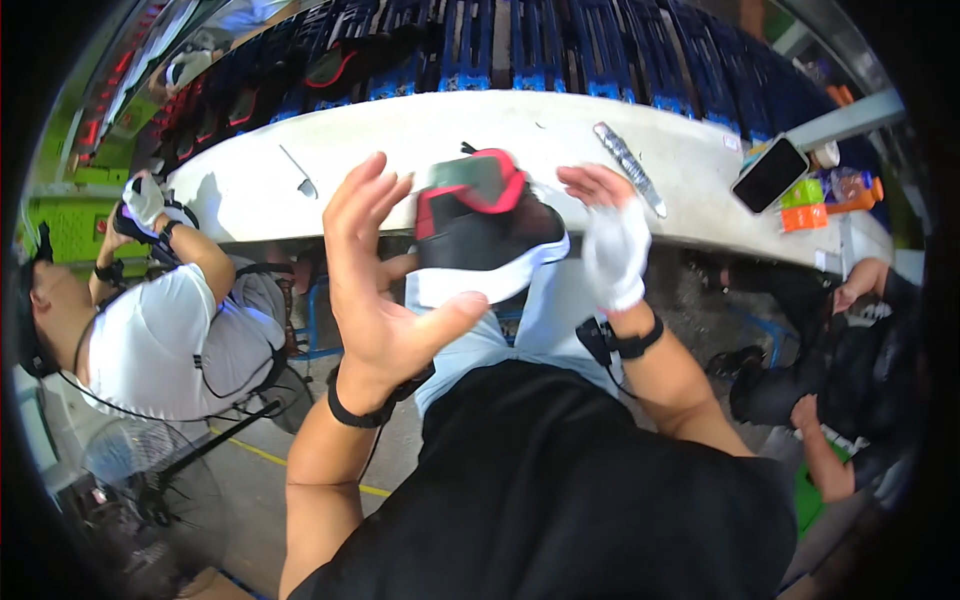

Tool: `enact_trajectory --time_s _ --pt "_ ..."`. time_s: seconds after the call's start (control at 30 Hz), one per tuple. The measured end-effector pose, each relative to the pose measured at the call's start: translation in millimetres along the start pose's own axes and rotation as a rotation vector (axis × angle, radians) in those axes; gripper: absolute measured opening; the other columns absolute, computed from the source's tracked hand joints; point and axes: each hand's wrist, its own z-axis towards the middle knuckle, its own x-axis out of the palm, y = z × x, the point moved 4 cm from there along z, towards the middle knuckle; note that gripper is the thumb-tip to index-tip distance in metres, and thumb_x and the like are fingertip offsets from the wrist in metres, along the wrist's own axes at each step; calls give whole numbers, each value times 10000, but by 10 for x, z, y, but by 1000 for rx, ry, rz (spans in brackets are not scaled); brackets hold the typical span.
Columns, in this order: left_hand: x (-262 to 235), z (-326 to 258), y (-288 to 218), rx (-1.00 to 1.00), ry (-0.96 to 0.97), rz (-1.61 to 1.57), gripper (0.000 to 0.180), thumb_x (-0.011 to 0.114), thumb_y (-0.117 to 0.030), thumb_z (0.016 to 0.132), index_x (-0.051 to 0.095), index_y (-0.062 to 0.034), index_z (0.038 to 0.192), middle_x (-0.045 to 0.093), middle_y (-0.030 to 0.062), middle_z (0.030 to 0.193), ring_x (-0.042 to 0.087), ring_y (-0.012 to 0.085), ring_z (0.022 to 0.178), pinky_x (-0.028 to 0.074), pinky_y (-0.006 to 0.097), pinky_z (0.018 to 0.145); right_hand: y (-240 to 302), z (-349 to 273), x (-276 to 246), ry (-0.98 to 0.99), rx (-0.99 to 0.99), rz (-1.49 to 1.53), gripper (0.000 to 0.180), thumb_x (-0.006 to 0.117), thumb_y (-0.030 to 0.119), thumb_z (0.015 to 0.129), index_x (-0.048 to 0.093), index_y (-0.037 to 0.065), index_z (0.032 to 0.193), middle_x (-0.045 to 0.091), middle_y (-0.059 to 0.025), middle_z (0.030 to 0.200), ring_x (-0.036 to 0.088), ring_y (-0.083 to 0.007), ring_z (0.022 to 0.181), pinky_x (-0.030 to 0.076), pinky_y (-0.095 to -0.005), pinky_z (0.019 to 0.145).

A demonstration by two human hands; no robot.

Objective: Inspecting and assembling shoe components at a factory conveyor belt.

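A black sneaker point(475, 240) with a red collar and a white sole appears between my hands at the table's near edge, slightly blurred. My left hand point(375, 290) is bare, its fingers raised and spread at the shoe's left side. Its thumb overlaps the white sole, and one finger reaches the shoe's left edge; whether they bear its weight I cannot tell. My right hand point(612, 245) wears a white glove with bare fingertips. It stands apart from the shoe on the right, fingers loosely extended, holding nothing visible. What supports the shoe underneath is hidden.
On the white table point(270, 215) lie a thin tool point(298, 170), a silvery strip point(630, 168) and a phone point(770, 174). Blue racks point(545, 50) line the far side, with dark shoes point(335, 65) at left. Co-workers sit left point(170, 335) and right point(850, 350).
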Motion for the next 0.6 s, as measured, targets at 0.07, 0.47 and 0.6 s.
enact_trajectory --time_s 0.07,0.47,0.6 --pt "3 84 171 -6 -19 -278 758 912 -233 883 526 -13 1498 517 192 1567 614 341 1402 686 427 952 525 -224 52 178 -368 -335 918 686 628 1029 417 -47 1590 597 -285 1527 585 -387 1437 432 -507 1241" --pt "271 508 2083 53 98 853 229 767 -270 974 671 -80 889 724 147 849 708 352 776 561 465 691 1067 -468 -541 -216 -407 -782 1214 776 737 904 305 -82 1666 427 -231 1662 465 -350 1536 342 -480 1307" --pt "206 288 2321 15 80 826 232 742 -224 956 612 -88 821 654 147 788 659 389 751 530 515 673 836 -408 -567 -258 -357 -617 1209 885 684 834 355 -54 1633 518 -216 1572 508 -327 1493 367 -468 1282"
